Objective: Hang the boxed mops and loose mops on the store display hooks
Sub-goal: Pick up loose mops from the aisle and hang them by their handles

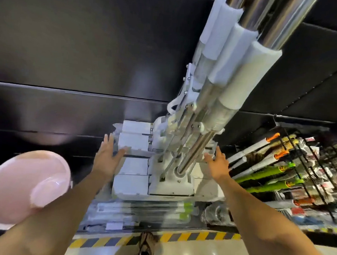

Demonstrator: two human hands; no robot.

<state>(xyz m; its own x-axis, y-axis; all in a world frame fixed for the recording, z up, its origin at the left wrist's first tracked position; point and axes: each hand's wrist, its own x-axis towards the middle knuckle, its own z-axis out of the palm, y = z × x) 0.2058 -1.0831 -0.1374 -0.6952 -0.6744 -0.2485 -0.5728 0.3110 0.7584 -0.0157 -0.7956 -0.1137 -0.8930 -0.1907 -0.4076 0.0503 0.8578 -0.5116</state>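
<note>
Several loose mops hang in a tight row in front of a black display wall, their steel poles with white foam sleeves [240, 72] running up out of view and their white heads [170, 182] low down. My left hand [107, 155] reaches down with straight fingers to the white head blocks [132, 142] on the left side of the row. My right hand [217, 163] is spread open at the right side of the heads, beside the nearest pole [193, 154]. Neither hand grips anything. Boxed mops [123, 209] in clear packaging lie on the base shelf below.
A pink plastic basin [22, 187] hangs at the lower left, close to my left forearm. Green and white brooms and brushes [267, 172] fill a wire rack at the right. A yellow-and-black striped edge [196, 237] marks the shelf base, with my foot on the glossy floor below it.
</note>
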